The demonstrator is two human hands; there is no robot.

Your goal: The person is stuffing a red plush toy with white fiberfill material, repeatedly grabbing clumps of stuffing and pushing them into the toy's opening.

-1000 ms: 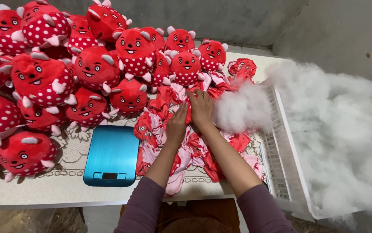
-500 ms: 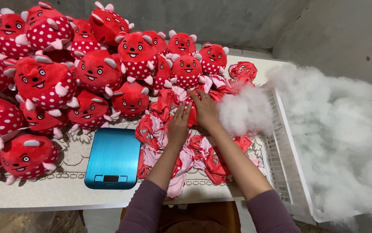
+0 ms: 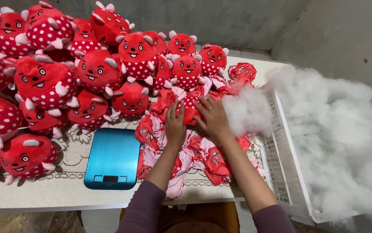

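A white table is crowded with red stuffed toys with white dots, smiling faces and pale horns. They are heaped over its left and back parts, some stacked on others. At least sixteen show, and more are cut off at the left edge, so an exact count is not possible. One blue flat scale lies near the front edge, just left of the person's forearms, with a patterned cloth under it. One white slotted crate stands at the right end of the table, overflowing with loose white stuffing. A clump of the same stuffing lies on the table just right of the right hand.

Between the scale and the crate lies a pile of flat, unstuffed toy skins in red and pink. They overlap too much to count. One more flat red skin lies apart near the back corner.

Both hands rest on a red dotted skin at the top of that pile, in front of the stuffed toys. The left hand lies palm down on its left side, fingers straight and close together, pressing flat and gripping nothing that can be seen. The right hand lies palm down on its right side, fingers slightly spread, the thumb reaching toward the left hand. Whether any fingertip pinches the fabric cannot be told. The purple sleeves enter from the bottom edge.
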